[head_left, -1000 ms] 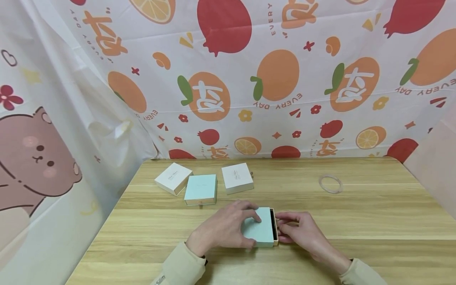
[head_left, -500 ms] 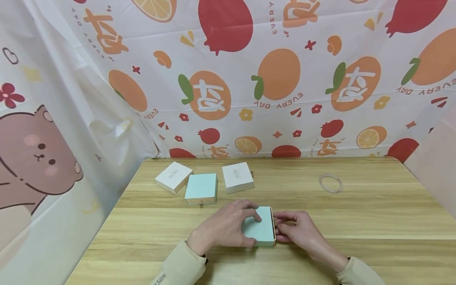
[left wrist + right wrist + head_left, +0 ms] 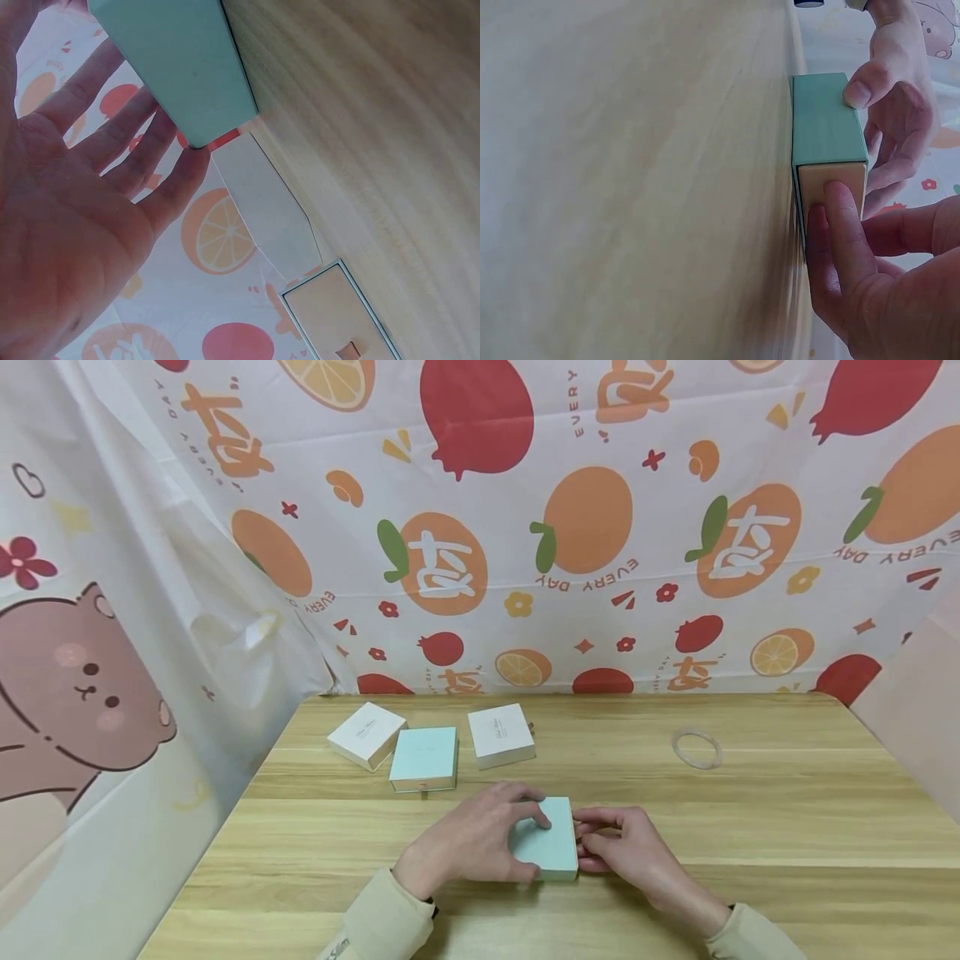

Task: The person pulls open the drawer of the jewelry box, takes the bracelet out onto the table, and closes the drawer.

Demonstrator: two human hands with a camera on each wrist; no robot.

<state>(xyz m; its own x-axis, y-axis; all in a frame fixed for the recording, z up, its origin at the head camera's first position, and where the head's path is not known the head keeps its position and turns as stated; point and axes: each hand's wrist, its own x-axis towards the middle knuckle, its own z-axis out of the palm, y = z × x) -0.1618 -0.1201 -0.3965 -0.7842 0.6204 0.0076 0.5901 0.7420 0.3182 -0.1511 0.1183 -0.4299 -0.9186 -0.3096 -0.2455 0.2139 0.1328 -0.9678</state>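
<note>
A mint-green drawer-style gift box (image 3: 557, 845) lies on the wooden table in the head view, between my hands. My left hand (image 3: 483, 835) spans it from the left, thumb on the near side and fingers over the top and far side. From the right, my right hand (image 3: 633, 847) presses its fingertips against the box's end. The right wrist view shows those fingers on the peach drawer front (image 3: 810, 178), which sits about flush with the green sleeve (image 3: 826, 124). The drawer's contents are hidden.
Behind the left hand stand a white box (image 3: 366, 733), a second mint-green box (image 3: 423, 753) with a small pull tab, and another white box (image 3: 500, 735). A pale translucent ring (image 3: 699, 766) lies at the back right. A fruit-print curtain (image 3: 585, 610) hangs behind the table.
The drawer has slid left into its sleeve, so the dark gap at the right end is gone. My right hand has moved slightly left with it; my left hand has stayed put.
</note>
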